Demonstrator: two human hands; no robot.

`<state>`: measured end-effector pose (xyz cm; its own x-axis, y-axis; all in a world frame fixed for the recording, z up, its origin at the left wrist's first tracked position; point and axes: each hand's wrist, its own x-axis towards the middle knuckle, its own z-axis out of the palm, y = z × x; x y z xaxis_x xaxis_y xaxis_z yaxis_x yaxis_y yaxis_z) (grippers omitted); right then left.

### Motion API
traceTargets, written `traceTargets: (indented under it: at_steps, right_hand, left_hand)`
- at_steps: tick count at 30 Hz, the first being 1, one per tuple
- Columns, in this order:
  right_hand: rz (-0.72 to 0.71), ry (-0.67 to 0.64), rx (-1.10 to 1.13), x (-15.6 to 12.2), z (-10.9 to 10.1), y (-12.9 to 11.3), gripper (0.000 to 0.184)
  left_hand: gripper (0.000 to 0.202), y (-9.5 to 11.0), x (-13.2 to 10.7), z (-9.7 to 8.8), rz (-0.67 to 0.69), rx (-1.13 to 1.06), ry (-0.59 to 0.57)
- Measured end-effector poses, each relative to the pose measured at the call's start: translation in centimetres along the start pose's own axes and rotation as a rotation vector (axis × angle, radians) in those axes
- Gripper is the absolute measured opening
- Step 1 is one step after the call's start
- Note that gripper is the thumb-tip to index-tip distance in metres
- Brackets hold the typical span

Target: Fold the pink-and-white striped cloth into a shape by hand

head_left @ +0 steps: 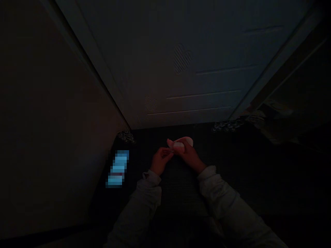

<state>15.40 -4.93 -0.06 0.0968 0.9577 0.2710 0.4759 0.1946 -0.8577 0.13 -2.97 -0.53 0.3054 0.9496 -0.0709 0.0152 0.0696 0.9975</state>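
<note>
Head view: near the worktop's (178, 193) far edge, the right hand (190, 155) grips a pinkish object (179, 147), the left hand's (160, 161) grip I can't tell (so dim!), and darkness could cause a fumble.

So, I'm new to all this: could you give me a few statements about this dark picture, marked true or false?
1. The right hand holds a pink object. True.
2. The left hand is far from the pink object. False: it is close by the object's left side; contact is unclear.
3. The pixelated blue patch lies right of both hands. False: it lies left.
4. The panel bears striped heart shapes. True.
5. The pale sleeves stop above the elbows. False: they reach near the wrists.
</note>
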Motion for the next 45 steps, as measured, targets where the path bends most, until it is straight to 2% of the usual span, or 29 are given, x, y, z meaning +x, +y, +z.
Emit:
traceTargets:
  at_steps: [4, 12, 21, 25, 33, 41, 45]
  right_hand:
    - [-0.015, 0.014, -0.003, 0.01, 0.01, 0.04, 0.027]
    - [0.065, 0.026, 0.011, -0.01, -0.05, 0.12, 0.027]
    - [0.004, -0.010, 0.000, -0.01, 0.04, 0.28, 0.032]
    - [-0.015, 0.002, -0.009, -0.05, -0.01, 0.17, 0.029]
    - [0.075, 0.026, -0.002, 0.05, -0.05, -0.09, 0.028]
    - [0.012, -0.019, 0.018, -0.04, -0.07, 0.01, 0.032]
    - [-0.012, -0.003, 0.015, -0.04, -0.08, -0.10, 0.028]
  left_hand:
    - [0.026, -0.16, 0.07, 0.06, 0.029, -0.008, -0.010]
    - [0.028, -0.35, 0.06, 0.02, 0.046, 0.041, -0.021]
    - [0.027, -0.02, -0.06, 0.11, 0.010, 0.053, -0.009]
    - [0.029, -0.17, -0.06, 0.05, 0.015, 0.050, -0.020]
    - [0.032, -0.29, 0.01, 0.07, 0.023, 0.042, -0.015]
    - [0.029, 0.49, -0.32, 0.14, -0.023, 0.033, -0.003]
    - [0.028, 0.39, -0.28, 0.15, -0.020, 0.034, -0.019]
